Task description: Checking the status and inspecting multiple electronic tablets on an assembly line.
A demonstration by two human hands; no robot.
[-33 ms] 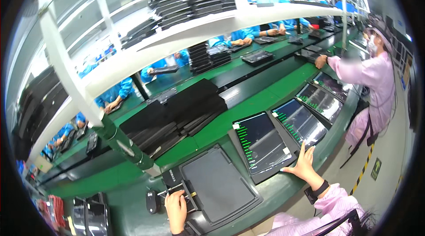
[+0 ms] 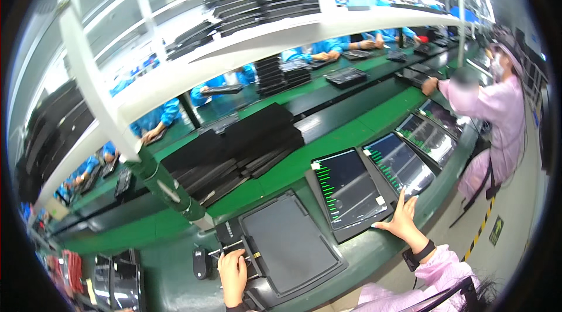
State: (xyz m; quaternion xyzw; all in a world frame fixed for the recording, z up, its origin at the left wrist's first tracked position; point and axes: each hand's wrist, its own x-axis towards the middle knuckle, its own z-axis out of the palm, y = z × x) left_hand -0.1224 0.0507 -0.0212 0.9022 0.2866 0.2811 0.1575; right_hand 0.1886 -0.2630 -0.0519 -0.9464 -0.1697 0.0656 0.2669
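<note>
My left hand (image 2: 232, 277) is closed, its fingers bent together over a fixture with metal rods (image 2: 249, 257). That fixture adjoins a black tray (image 2: 293, 242) with a flat grey surface. Just left of it lies a black computer mouse (image 2: 201, 262). My right hand (image 2: 402, 221) has thumb and fingers spread, with nothing in its grasp. It is at the near right corner of a tablet (image 2: 348, 186), whose dark screen shows a column of green bars. A second tablet (image 2: 399, 163) with similar bars lies just beyond my fingertips.
Further tablets (image 2: 430, 139) line the bench to the right, near a co-worker in pink (image 2: 492, 98). Black foam sheets (image 2: 234, 142) lie beyond the green strip. A green post (image 2: 167, 189) rises at left, supporting a white shelf (image 2: 281, 34). People in blue sit across the line.
The view has shifted slightly, so the background sits a little further right. Both my hands keep their places, and nothing on the bench has visibly moved.
</note>
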